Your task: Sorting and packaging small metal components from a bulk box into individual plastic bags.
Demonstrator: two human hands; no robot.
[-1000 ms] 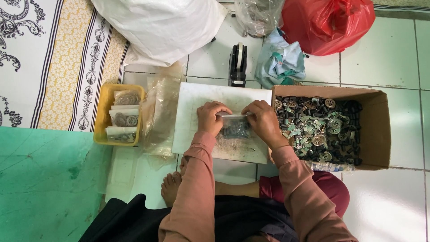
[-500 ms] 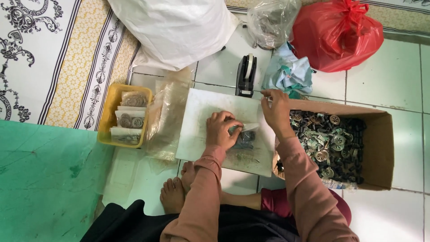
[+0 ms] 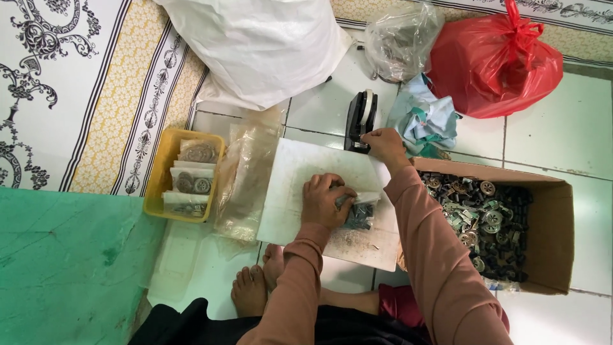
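Clear small bag (image 3: 359, 211) lying crosswise under left hand (image 3: 324, 201), right hand (image 3: 383, 142) on black stapler (image 3: 359, 119)

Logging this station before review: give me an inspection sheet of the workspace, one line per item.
Surface: white board lying on a tiled floor, dark crumbs near its front edge.
Job's things: small clear bag of dark parts on the board; black stapler at the board's far edge.
Clutter: cardboard box of mixed metal parts; yellow tray of filled bags; stack of clear bags; white sack; red bag; crumpled cloth.
Grippers: left hand presses on the small bag; right hand rests on the stapler.
Cables: nothing seen.
Surroundings: patterned mat, green mat, person's bare feet.
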